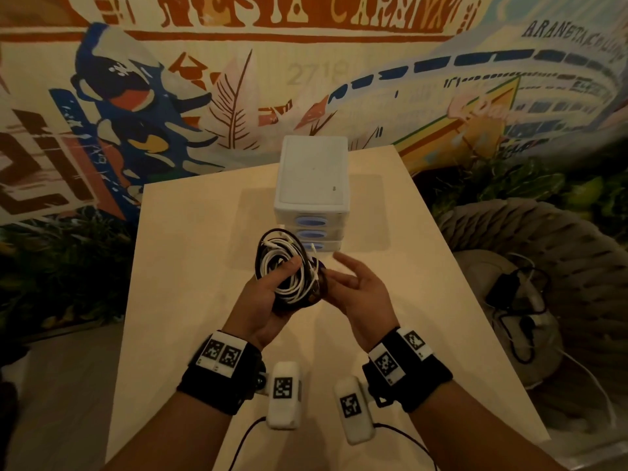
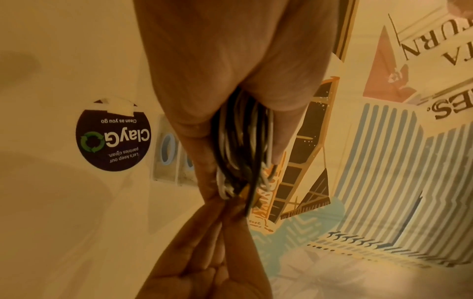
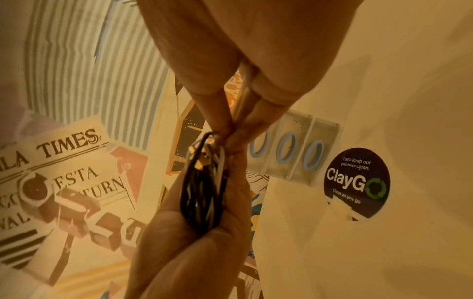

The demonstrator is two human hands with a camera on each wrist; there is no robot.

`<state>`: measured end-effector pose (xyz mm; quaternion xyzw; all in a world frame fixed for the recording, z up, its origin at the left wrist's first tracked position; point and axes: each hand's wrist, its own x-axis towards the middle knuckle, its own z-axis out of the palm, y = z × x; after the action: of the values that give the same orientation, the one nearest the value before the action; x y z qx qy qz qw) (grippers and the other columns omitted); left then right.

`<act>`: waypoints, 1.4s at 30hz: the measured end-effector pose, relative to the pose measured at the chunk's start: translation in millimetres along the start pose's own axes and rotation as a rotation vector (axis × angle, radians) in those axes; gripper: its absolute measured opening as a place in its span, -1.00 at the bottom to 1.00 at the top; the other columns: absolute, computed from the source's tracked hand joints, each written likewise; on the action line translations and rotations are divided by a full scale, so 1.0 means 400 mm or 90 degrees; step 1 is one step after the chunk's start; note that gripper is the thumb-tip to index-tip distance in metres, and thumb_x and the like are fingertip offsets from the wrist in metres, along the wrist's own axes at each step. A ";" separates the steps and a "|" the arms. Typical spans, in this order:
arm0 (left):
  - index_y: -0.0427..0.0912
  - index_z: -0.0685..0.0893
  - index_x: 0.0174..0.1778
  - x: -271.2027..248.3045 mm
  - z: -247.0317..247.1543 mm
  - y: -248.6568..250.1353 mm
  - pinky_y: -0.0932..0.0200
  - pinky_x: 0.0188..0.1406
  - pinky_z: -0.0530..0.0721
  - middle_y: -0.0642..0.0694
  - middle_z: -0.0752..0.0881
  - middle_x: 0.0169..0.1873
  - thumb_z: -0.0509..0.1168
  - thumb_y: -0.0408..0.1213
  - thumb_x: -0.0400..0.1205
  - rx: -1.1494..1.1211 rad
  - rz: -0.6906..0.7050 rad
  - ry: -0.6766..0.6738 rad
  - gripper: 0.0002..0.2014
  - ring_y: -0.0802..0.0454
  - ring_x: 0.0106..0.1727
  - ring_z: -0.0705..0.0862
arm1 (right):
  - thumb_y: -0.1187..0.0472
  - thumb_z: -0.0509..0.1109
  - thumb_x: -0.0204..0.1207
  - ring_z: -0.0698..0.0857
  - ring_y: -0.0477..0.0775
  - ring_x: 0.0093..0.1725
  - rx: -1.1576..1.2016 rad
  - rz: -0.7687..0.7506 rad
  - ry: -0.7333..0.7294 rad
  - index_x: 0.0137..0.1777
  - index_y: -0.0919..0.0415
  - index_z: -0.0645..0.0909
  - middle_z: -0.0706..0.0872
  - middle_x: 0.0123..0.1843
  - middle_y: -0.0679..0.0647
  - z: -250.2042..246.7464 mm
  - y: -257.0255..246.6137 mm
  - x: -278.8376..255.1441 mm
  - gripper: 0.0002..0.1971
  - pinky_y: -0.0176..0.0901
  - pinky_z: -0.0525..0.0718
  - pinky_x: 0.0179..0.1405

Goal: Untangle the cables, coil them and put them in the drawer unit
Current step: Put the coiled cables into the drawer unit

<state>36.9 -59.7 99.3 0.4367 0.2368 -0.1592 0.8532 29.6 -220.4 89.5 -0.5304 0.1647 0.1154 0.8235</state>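
A coiled bundle of black and white cables (image 1: 289,266) is held up over the table, just in front of the drawer unit. My left hand (image 1: 272,290) grips it, thumb across the front and fingers behind. From the right, my right hand (image 1: 334,280) pinches strands at the bundle's edge, its index finger stretched out. The wrist views show the bundle (image 2: 243,145) (image 3: 202,192) squeezed between both hands. The white drawer unit (image 1: 312,178) has three drawers with blue handles (image 3: 294,153), all pushed in.
The pale table (image 1: 190,253) carries a round dark ClayGo sticker (image 3: 355,182). A woven chair (image 1: 530,239) stands to the right with a black charger and loose cables (image 1: 503,294) on its seat. A painted wall and plants lie behind.
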 end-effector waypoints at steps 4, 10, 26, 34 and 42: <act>-0.30 0.70 0.41 0.004 -0.004 -0.024 -0.27 0.20 0.78 -0.34 0.80 0.23 0.48 -0.30 0.56 0.045 0.019 0.029 -0.53 -0.31 0.27 0.78 | 0.49 0.48 0.55 0.86 0.01 0.05 -0.084 0.015 -0.021 0.34 0.33 0.68 0.87 0.09 0.20 -0.005 0.018 0.004 -0.64 -0.14 0.82 0.09; -0.24 0.73 0.36 0.010 -0.001 -0.055 -0.12 0.04 0.81 -0.27 0.85 0.14 0.49 -0.38 0.60 0.104 0.078 0.076 -0.62 -0.24 0.18 0.83 | 0.54 0.34 0.61 0.81 0.25 0.22 -0.070 0.054 -0.044 0.38 0.31 0.67 0.84 0.18 0.26 -0.008 0.044 0.008 -0.63 0.13 0.76 0.29; -0.17 0.76 0.31 0.038 -0.017 -0.012 -0.37 0.28 0.74 -0.18 0.85 0.14 0.65 -0.29 0.43 0.206 0.236 0.104 -0.50 -0.20 0.20 0.82 | 0.01 0.16 0.81 0.73 -0.31 0.15 -0.468 -0.145 -0.096 0.44 -0.22 0.57 0.78 0.16 -0.26 0.022 0.005 -0.026 -0.71 -0.31 0.66 0.16; -0.31 0.71 0.35 0.136 0.085 0.250 -0.17 0.13 0.80 -0.23 0.85 0.14 0.59 -0.40 0.46 0.326 0.233 -0.024 -0.49 -0.18 0.15 0.84 | 0.17 0.27 0.75 0.78 0.23 0.01 -0.103 0.221 0.027 0.31 0.26 0.65 0.77 0.23 0.24 -0.074 0.077 0.140 -0.74 -0.01 0.72 -0.07; -0.22 0.74 0.33 0.329 0.165 0.301 -0.28 0.20 0.79 -0.22 0.85 0.16 0.60 -0.45 0.49 0.308 0.206 0.006 -0.53 -0.20 0.16 0.84 | 0.27 0.32 0.72 0.74 0.20 -0.12 0.112 0.290 0.099 0.16 0.32 0.66 0.75 0.03 0.25 -0.006 0.122 0.332 -0.85 0.02 0.75 -0.04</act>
<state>222.0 -54.0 141.8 0.6604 0.1232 -0.0709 0.7373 133.4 -200.4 -4.4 -0.4130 0.3526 0.2420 0.8041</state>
